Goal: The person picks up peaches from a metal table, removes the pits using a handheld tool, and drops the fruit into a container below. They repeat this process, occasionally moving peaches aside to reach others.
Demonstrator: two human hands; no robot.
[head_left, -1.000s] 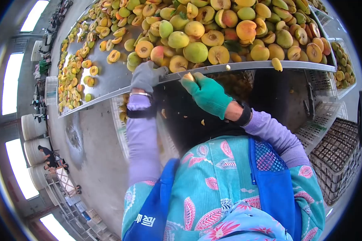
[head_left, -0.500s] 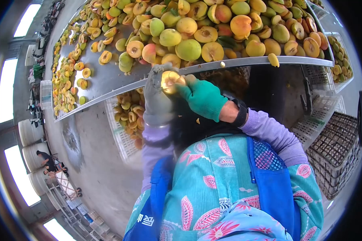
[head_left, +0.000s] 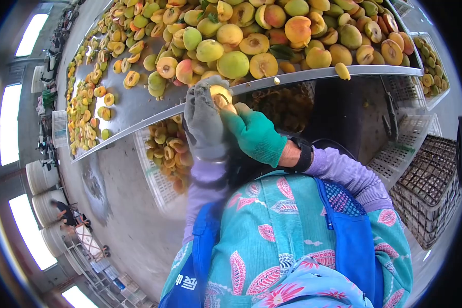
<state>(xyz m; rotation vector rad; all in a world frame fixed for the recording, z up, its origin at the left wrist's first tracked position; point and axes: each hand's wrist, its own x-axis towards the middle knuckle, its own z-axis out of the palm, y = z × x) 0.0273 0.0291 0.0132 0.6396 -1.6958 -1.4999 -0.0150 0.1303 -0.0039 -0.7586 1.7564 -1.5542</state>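
Note:
My left hand (head_left: 204,115), in a grey glove, is closed around a peach half (head_left: 220,94) with its cut face turned toward my right. My right hand (head_left: 256,134), in a green glove with bare fingertips, is pinched against that cut face. A thin dark curved line shows in the flesh by the right fingertips; whatever the fingers grip there is too small to make out. Both hands are just in front of the metal table's rim (head_left: 161,114). Heaped beyond it are many halved peaches (head_left: 264,65), yellow, green and reddish.
Below the rim, left of my hands, stands a white crate (head_left: 151,164) of peach halves. Another crate of fruit (head_left: 436,66) is at the far right, above a dark stacked crate (head_left: 426,187). A person (head_left: 65,213) is beside a cart at far left.
The peach half has tilted in my left hand, so its cut face shows more edge-on. My right fingers have shifted slightly down along it. The whole view has moved a little.

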